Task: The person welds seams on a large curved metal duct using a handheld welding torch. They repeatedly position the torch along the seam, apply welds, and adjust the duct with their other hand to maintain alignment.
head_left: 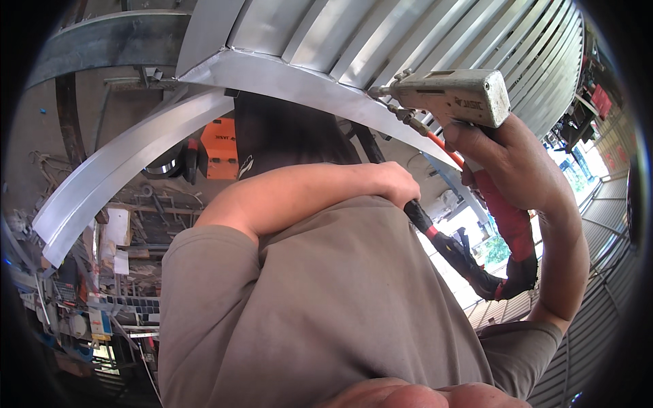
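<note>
My right hand [510, 160] is wrapped round the red grip of a scuffed pale grey welding gun [452, 95]. The gun's nozzle [379, 91] meets or nearly meets the curved metal edge strip [299, 78] of a large slatted metal panel [394, 41]; whether they touch I cannot tell. Across my body reaches my left arm, and my left hand [398, 183] is closed on the gun's thick black cable [452, 255]. From the grip the cable loops down and back up to that hand. An orange hose [439, 141] runs beside the gun.
A curved metal channel [129, 163] sweeps down at the left. Behind it stand an orange machine [221, 149] and shelves [132, 299] cluttered with tools and parts. Another curved metal beam [112, 51] crosses the upper left. A corrugated wall [598, 272] is at the right.
</note>
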Demonstrator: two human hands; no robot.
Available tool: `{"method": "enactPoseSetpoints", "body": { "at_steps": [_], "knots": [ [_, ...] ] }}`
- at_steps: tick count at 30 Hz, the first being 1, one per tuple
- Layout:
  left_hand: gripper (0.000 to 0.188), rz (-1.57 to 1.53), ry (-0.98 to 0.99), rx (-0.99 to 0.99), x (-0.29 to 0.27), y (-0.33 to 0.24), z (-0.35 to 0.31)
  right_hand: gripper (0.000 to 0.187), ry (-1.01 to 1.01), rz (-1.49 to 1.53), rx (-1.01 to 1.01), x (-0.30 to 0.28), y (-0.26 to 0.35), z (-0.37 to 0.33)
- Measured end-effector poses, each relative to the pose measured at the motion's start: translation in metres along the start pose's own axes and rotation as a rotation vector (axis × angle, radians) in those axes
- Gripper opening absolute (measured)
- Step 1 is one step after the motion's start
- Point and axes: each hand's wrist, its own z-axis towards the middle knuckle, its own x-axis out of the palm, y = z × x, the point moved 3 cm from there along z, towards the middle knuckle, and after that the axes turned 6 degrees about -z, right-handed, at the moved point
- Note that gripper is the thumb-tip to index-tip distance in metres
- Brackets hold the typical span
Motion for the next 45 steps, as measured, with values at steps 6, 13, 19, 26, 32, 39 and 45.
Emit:
{"method": "enactPoseSetpoints", "body": {
  "at_steps": [6, 13, 19, 26, 32, 39, 45],
  "knots": [
    [0.03, -0.012, 0.017, -0.004, -0.002, -0.005, -0.002, 0.035, -0.064, -0.059, 0.033, 0.0, 0.003, -0.002],
    [0.033, -0.014, 0.022, -0.008, -0.006, -0.011, -0.003, 0.034, -0.033, -0.027, -0.012, -0.002, 0.002, 0.002],
    [0.035, -0.01, 0.043, -0.023, -0.006, -0.013, -0.002, 0.041, 0.016, -0.053, 0.013, -0.002, 0.002, 0.005],
    [0.038, -0.001, 0.053, -0.017, -0.005, -0.014, 0.0, 0.046, 0.036, -0.098, 0.026, -0.001, 0.002, 0.006],
    [0.041, -0.006, 0.054, -0.015, -0.004, -0.013, 0.002, 0.045, 0.022, -0.144, 0.035, 0.0, 0.005, 0.004],
    [0.039, -0.013, 0.067, -0.016, -0.006, -0.017, -0.001, 0.042, 0.018, -0.217, -0.018, -0.001, 0.007, 0.002],
    [0.038, -0.006, 0.064, -0.013, -0.007, -0.02, -0.003, 0.04, 0.004, -0.152, 0.098, 0.0, 0.011, -0.003]
  ]
}}
